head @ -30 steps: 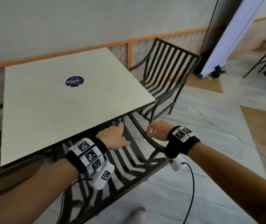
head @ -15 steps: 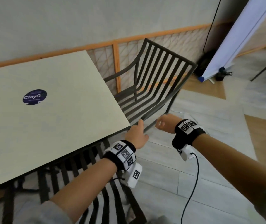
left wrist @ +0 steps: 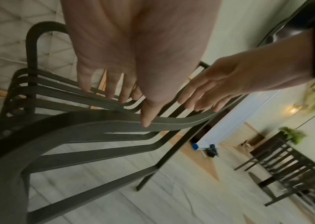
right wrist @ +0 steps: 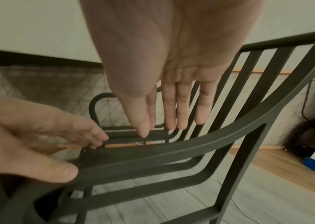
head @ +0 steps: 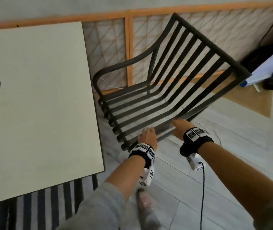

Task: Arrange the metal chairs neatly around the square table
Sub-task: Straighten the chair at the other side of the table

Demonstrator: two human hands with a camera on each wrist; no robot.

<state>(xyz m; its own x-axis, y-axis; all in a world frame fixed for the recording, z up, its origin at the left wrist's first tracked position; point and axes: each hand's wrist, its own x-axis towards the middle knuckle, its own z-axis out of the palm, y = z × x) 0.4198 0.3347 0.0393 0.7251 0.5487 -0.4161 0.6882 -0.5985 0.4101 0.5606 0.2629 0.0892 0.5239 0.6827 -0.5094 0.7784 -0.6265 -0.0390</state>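
A dark metal slatted chair (head: 207,41) stands at the right side of the cream square table (head: 41,97), angled away from the table's edge. Both hands hover over its near armrest (head: 164,130). My left hand (head: 147,135) has straight fingers, and its thumb (right wrist: 64,172) lies against the armrest (right wrist: 191,145). My right hand (head: 179,127) is a little further along the same armrest, with its fingers (right wrist: 179,115) stretched out and nothing in them. From the left wrist, my left hand (left wrist: 131,106) reaches over the armrest (left wrist: 95,121). A second chair (head: 52,201) sits under the table's near edge.
An orange-framed lattice fence (head: 127,47) runs along the wall behind the chair. A white banner stand with a blue end (head: 243,83) leans at the right. More dark chairs (left wrist: 287,163) stand further off. My foot (head: 144,201) is on the tiled floor.
I have turned from the chair at the table's near side to the one at its right. Both hands left the first chair and now reach the second chair's armrest. The right hand has uncurled.
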